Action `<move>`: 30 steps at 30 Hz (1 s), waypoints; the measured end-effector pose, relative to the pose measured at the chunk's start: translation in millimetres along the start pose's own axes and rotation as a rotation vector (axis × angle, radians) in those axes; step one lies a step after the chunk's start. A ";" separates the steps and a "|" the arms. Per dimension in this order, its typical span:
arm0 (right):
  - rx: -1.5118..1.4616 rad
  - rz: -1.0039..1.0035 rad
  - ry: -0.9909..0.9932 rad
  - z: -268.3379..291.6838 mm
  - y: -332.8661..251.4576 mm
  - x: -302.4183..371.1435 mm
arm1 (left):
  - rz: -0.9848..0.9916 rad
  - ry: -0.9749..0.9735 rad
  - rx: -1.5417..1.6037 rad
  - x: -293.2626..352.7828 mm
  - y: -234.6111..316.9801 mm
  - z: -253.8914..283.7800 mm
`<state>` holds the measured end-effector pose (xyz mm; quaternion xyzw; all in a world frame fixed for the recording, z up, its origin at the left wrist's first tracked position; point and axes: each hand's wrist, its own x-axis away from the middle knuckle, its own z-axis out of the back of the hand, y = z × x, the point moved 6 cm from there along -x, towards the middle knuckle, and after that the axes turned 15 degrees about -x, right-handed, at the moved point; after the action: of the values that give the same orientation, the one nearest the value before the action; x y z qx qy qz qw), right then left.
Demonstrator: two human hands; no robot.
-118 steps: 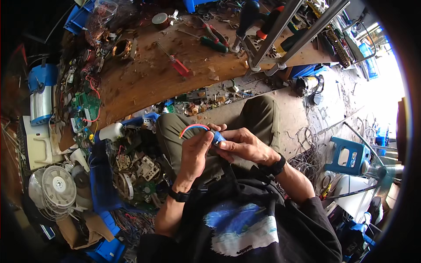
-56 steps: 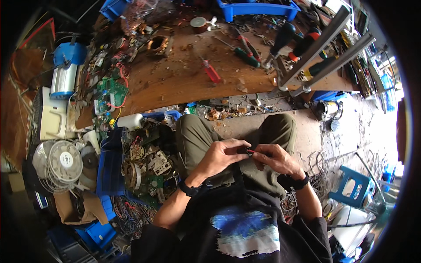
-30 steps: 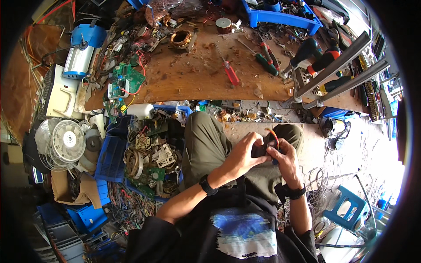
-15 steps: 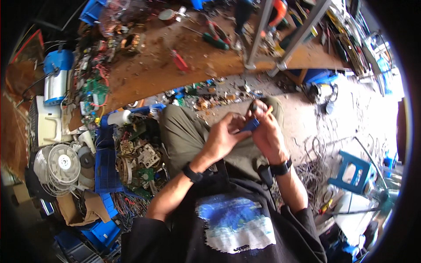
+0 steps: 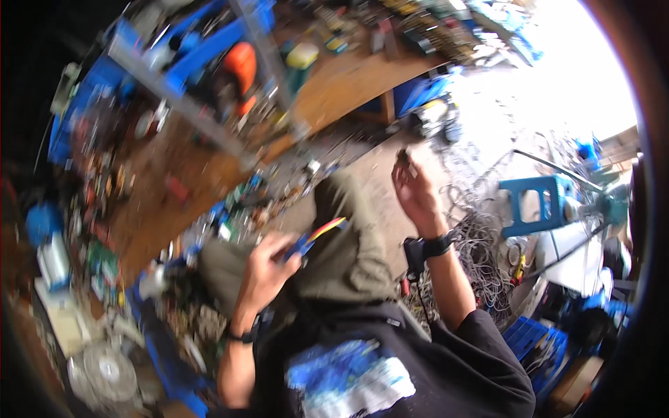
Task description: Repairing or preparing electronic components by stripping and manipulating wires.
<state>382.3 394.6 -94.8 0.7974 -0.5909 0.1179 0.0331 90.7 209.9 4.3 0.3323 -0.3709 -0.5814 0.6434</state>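
Observation:
My left hand (image 5: 262,280) is closed around a small blue part (image 5: 300,248) with short yellow and red wires (image 5: 325,228) sticking out of its end. It is held above my lap, over the olive trousers (image 5: 348,261). Away to the right, my right hand (image 5: 419,198) is raised over the floor with its fingers pinched. At its fingertips is a small dark piece (image 5: 403,157), too blurred to name. The two hands are well apart.
A wooden bench (image 5: 150,202) with blurred tools and scraps stands ahead. An orange-handled tool (image 5: 241,73) lies there. To the right are a blue stool (image 5: 536,205), tangled wires (image 5: 477,261) and a motor-like part (image 5: 428,118). A fan grille (image 5: 104,373) lies at the left.
My hands were together over my lap; now they are apart. The left keeps the blue part with wires, and the right has moved away with the dark piece. The view has swung right.

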 end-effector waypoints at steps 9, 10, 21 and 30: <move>0.201 0.313 0.850 336.8 -176.3 98.8 | 0.272 0.103 0.224 41.6 -57.8 16.6; 0.061 0.325 0.895 365.9 -181.5 113.4 | 0.313 0.111 0.271 43.8 -65.5 16.3; 0.419 0.496 0.218 16.3 -413.3 -148.6 | 0.158 0.087 -0.085 29.6 -26.3 23.5; 1.245 0.193 -0.030 -61.3 -140.1 -48.9 | 0.179 0.067 0.341 6.3 -5.8 11.8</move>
<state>492.9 494.0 -34.4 0.6118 -0.4813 0.4312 -0.4563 77.8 203.1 5.8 0.4214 -0.4704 -0.4392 0.6389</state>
